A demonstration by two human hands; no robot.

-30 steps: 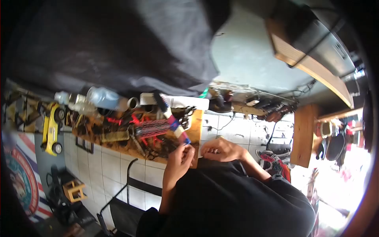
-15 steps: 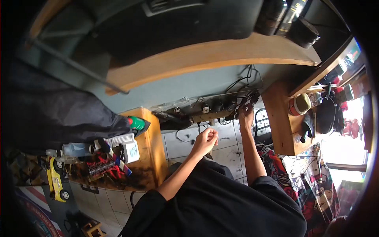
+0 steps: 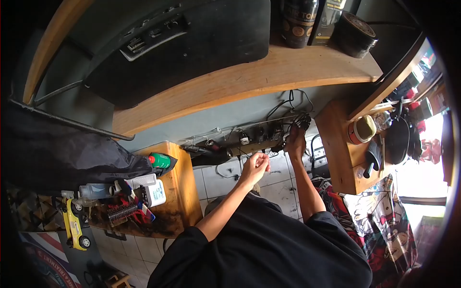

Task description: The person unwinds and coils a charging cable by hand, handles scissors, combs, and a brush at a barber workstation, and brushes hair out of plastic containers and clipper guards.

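Observation:
My left hand (image 3: 256, 169) hovers in front of a wall rack (image 3: 261, 146). Its fingers are curled together, and nothing shows in them. Further right, my right hand (image 3: 296, 145) reaches to the rack's end, its fingers in shadow and bent around something dark. A black ridged thing (image 3: 302, 121) shows just above those fingers; its kind is unclear. Several dark devices with cords hang along the rack, and a long black appliance (image 3: 210, 155) lies at its left end. Black cables (image 3: 291, 100) loop down the wall above.
A wooden shelf (image 3: 249, 79) with a black case (image 3: 192, 48) overhangs the rack. The left counter (image 3: 185, 192) bears a round brush (image 3: 122, 211), combs and a green bottle (image 3: 161, 161). A wooden cabinet (image 3: 338, 163) with a jar (image 3: 361, 130) stands at right.
The view has tilted, showing more of the shelf and its black case. My right hand has shifted slightly at the rack end; my left hand stays curled nearby.

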